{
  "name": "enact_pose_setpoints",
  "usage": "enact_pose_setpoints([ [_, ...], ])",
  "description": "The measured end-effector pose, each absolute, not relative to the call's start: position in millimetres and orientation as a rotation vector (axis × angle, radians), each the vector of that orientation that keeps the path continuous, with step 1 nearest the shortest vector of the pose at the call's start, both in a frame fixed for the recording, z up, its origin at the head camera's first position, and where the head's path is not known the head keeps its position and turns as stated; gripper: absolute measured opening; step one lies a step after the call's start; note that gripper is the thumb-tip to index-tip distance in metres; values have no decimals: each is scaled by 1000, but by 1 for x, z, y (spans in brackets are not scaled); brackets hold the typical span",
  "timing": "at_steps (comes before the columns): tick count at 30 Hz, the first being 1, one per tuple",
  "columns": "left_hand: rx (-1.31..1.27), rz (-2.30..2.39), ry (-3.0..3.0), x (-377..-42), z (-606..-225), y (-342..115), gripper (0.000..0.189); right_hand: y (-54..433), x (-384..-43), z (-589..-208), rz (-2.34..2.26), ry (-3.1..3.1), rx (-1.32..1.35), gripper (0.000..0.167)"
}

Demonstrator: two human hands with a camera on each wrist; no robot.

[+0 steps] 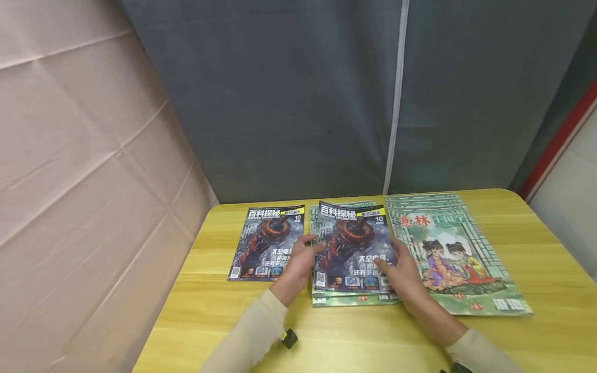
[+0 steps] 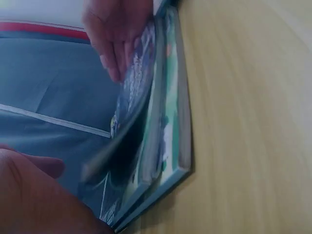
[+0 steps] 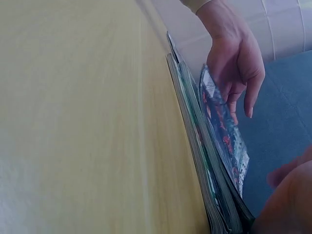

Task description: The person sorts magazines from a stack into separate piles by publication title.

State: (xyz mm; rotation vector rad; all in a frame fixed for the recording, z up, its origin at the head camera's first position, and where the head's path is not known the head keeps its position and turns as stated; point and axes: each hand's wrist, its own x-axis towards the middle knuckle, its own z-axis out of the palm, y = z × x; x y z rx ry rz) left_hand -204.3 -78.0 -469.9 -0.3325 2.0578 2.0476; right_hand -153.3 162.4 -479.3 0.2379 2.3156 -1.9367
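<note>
glossy paper magazines (image 1: pixel 355 243), smooth wood table (image 1: pixel 364 339), creased cloth sidewall (image 1: pixel 88 191), matt cloth backdrop (image 1: pixel 298 103)

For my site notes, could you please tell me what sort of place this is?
Probably a makeshift, curtained-off work booth: a dark fabric backdrop and pale creased sheeting border a wood-grain table bearing magazines.

- Magazine (image 1: pixel 347 248): dark blue cover, white title, orange-red ring picture, number 10.
- State: front cover facing up.
- Pose: tilted, partly raised.
- Place: over the middle green pile (image 1: pixel 347 301).
</note>
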Motion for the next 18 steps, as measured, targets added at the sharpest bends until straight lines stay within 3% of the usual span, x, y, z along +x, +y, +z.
enact_pose_setpoints([
  [10,-96,2086,2312,-195,-483,-71,43,163,-153,-476,-2027,2319,237,71],
  [18,-90,2126,2281,-199,-483,-106,45,150,-163,-469,-2002,2234,215,74],
])
